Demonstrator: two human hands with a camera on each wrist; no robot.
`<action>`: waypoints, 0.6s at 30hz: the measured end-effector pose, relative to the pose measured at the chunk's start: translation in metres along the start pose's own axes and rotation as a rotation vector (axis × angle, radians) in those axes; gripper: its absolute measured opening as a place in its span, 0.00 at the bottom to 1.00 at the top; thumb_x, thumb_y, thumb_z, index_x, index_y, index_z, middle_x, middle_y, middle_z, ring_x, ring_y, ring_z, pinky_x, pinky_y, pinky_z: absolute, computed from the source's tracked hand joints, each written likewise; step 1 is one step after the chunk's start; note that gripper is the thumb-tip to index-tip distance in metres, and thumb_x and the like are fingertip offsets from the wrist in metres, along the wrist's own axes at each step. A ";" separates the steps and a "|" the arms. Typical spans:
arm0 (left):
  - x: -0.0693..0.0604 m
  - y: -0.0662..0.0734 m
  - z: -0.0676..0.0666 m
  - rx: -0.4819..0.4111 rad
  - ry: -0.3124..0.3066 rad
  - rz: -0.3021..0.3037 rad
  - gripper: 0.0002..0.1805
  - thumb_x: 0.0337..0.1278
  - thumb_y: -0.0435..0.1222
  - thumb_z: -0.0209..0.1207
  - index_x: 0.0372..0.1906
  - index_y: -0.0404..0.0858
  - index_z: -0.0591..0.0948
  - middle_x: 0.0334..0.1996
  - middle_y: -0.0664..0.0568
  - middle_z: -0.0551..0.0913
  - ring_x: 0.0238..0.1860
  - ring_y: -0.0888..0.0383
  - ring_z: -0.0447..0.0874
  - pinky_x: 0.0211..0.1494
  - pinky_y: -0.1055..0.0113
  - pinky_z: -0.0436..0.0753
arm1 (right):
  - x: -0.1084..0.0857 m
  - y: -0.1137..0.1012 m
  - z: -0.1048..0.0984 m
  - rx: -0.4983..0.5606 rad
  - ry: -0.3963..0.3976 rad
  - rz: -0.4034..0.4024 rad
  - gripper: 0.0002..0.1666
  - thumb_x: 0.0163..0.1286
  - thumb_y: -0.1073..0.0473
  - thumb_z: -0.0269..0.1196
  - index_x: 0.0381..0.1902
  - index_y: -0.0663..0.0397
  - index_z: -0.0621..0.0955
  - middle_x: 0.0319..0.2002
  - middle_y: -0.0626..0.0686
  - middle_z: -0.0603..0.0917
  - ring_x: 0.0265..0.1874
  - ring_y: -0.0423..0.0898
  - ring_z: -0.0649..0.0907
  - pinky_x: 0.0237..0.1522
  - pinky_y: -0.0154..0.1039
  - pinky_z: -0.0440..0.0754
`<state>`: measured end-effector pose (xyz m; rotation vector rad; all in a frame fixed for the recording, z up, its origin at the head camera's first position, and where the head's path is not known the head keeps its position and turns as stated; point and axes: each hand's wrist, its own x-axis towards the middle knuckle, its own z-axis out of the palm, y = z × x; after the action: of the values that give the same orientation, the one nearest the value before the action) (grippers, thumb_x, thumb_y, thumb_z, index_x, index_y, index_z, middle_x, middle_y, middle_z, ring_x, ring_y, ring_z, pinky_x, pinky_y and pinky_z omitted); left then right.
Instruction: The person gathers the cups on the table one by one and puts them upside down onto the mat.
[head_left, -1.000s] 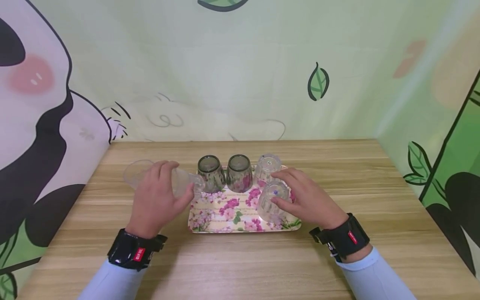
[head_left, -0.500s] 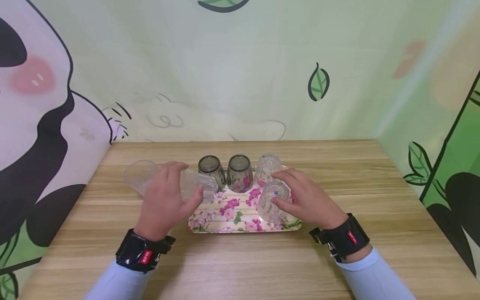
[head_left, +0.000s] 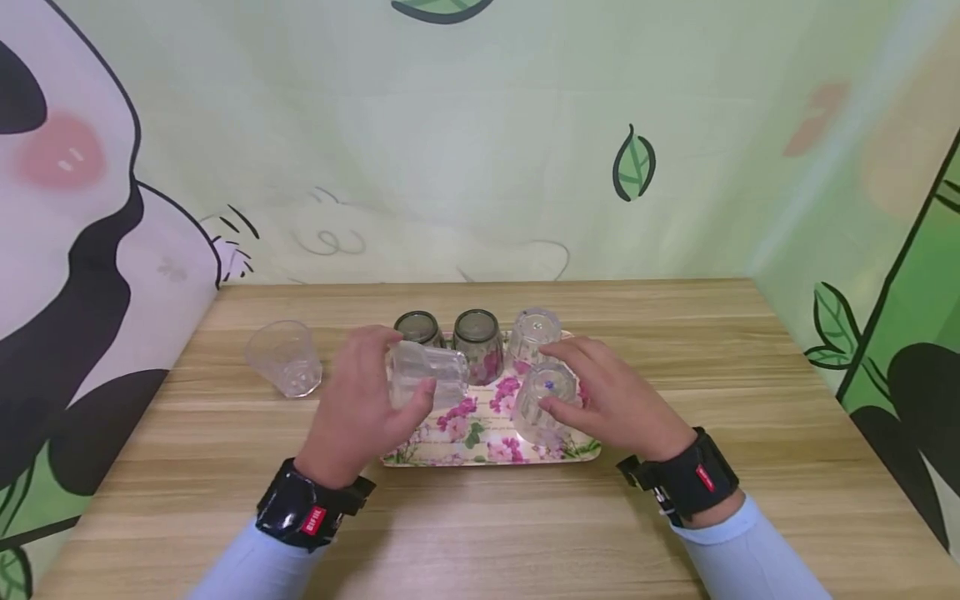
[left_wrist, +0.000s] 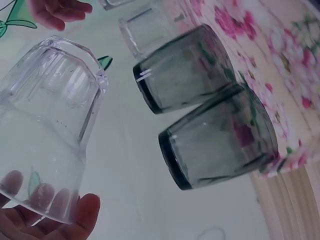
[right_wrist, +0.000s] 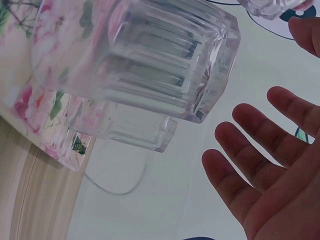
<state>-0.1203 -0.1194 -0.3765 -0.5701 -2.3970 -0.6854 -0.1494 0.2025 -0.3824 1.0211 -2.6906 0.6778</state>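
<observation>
My left hand grips a clear glass near its rim and holds it on its side above the left part of a floral tray. In the left wrist view the fingers curl round the rim end of that clear glass. My right hand hovers beside an upside-down clear glass at the tray's front right. Its spread fingers stand apart from that glass in the right wrist view.
Along the tray's back stand two upside-down grey glasses and one upside-down clear glass. Another clear glass stands upright on the wooden table, left of the tray. A printed cloth hangs behind.
My left hand has moved right with the clear glass, from left of the tray to over it. The upright glass on the left is now uncovered. My right hand has stayed in place.
</observation>
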 end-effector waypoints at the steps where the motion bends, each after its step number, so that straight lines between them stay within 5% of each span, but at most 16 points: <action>1: 0.000 0.002 0.000 -0.007 -0.002 -0.002 0.35 0.54 0.51 0.61 0.57 0.28 0.71 0.50 0.38 0.76 0.50 0.44 0.75 0.56 0.49 0.78 | 0.000 0.000 0.000 -0.001 0.004 -0.007 0.39 0.66 0.41 0.67 0.69 0.51 0.72 0.64 0.55 0.76 0.65 0.51 0.75 0.65 0.53 0.76; 8: 0.004 0.019 0.008 -0.133 -0.028 -0.011 0.34 0.54 0.49 0.63 0.59 0.29 0.70 0.50 0.41 0.75 0.46 0.49 0.74 0.52 0.54 0.78 | 0.000 -0.001 -0.001 0.011 0.019 -0.032 0.40 0.65 0.42 0.68 0.69 0.53 0.71 0.63 0.55 0.77 0.63 0.51 0.77 0.65 0.52 0.76; 18: 0.007 0.035 0.018 -0.179 -0.016 0.032 0.35 0.55 0.50 0.62 0.59 0.29 0.70 0.53 0.41 0.74 0.52 0.48 0.73 0.59 0.53 0.77 | 0.002 -0.002 0.000 0.005 0.037 -0.081 0.42 0.62 0.41 0.70 0.69 0.53 0.71 0.62 0.56 0.78 0.63 0.52 0.77 0.65 0.52 0.76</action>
<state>-0.1141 -0.0803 -0.3726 -0.6884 -2.3509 -0.8906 -0.1498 0.2002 -0.3815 1.1011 -2.6017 0.6814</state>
